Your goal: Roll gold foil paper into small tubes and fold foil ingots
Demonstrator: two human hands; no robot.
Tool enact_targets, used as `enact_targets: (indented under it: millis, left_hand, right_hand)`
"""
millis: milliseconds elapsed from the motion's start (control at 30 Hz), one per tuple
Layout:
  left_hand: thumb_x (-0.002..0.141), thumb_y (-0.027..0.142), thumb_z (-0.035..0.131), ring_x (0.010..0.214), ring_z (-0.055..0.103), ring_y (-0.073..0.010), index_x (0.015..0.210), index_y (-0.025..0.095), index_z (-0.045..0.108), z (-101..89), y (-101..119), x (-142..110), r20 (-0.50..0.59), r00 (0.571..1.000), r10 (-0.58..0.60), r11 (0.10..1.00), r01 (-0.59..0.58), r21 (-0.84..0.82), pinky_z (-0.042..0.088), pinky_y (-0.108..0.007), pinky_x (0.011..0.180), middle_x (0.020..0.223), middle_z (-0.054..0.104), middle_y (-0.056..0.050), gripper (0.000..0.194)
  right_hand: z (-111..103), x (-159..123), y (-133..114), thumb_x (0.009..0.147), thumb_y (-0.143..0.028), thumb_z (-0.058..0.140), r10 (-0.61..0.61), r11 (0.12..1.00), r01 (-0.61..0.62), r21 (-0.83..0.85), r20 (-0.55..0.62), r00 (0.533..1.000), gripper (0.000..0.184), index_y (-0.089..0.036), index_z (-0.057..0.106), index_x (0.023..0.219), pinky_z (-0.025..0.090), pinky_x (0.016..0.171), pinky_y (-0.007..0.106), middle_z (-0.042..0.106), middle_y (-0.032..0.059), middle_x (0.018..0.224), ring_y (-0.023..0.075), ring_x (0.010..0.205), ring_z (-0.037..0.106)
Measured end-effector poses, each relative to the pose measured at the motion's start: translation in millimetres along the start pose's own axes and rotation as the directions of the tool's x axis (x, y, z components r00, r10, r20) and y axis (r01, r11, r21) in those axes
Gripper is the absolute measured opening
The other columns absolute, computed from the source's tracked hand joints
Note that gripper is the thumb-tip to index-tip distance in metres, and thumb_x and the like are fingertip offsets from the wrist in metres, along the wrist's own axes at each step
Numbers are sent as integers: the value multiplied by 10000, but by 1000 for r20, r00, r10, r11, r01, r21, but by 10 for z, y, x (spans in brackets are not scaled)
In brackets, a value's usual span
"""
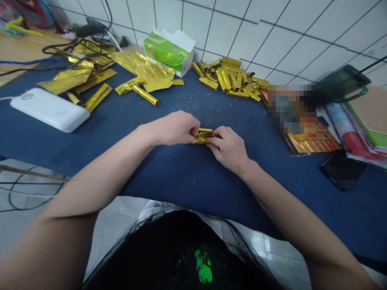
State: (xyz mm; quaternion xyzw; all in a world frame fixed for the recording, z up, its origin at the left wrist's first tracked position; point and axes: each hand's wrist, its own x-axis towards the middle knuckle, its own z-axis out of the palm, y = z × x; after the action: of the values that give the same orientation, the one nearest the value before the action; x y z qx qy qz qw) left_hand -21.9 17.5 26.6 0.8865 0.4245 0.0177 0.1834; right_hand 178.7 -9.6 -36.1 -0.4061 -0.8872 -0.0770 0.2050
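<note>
A small piece of gold foil [204,135] lies on the blue tablecloth in front of me, partly folded. My left hand [178,128] pinches its left end, the fingers curled over it. At its right end, the thumb and fingers of my right hand [228,147] are closed on the foil's edge. Fingers cover both ends, so only the shiny middle shows. Beyond my hands, a heap of small rolled gold foil pieces [228,78] sits against the tiled wall. Flat gold foil sheets [142,70] and a narrow folded foil strip [146,95] lie to the back left.
A white power bank [50,109] with a cable lies at left, near dark cords [60,48]. A green tissue box [167,52] stands by the wall. To the right are an orange-gold packet [311,141], a dark mug [341,84], a black phone [343,169] and stacked books.
</note>
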Motion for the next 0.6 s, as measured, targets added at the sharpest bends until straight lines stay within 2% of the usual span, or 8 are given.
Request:
enact_targets:
  millis: [100,233,433,600]
  left_hand:
    - [734,242,559,719,587,-152,842,177,622,77,58,3,65,997,39,989,-48,143,386,-240,633,796,634,-23,141]
    - [764,198,501,760,599,-172,880,158,601,167,72,36,37,997,63,961,-70,267,410,-254,652,864,624,-61,158]
    - [791,194,461,757,600,-168,853,158,603,179,71,33,-7,998,56,952,-51,300,421,-255,651,866,610,-61,160]
    - [796,177,428,783,600,-178,862,188,615,196,25,55,-24,999,28,970,-22,241,412,-259,640,863,636,-41,199]
  right_hand:
    - [-3,-2,-7,858,-252,473,4,1000,-4,14,2,1000,222,-210,683,798,387,621,312,576,58,823,182,757,468]
    - [-3,-4,-10,858,-251,476,22,998,-22,64,4,1000,228,-198,677,765,401,630,310,593,54,817,179,749,471]
    - [14,0,7,838,-230,507,67,983,-67,172,6,998,182,-186,667,763,428,640,306,618,48,811,176,740,494]
    - [-11,23,6,819,-199,511,161,940,-165,300,36,986,143,-206,653,804,429,661,309,642,28,802,174,733,521]
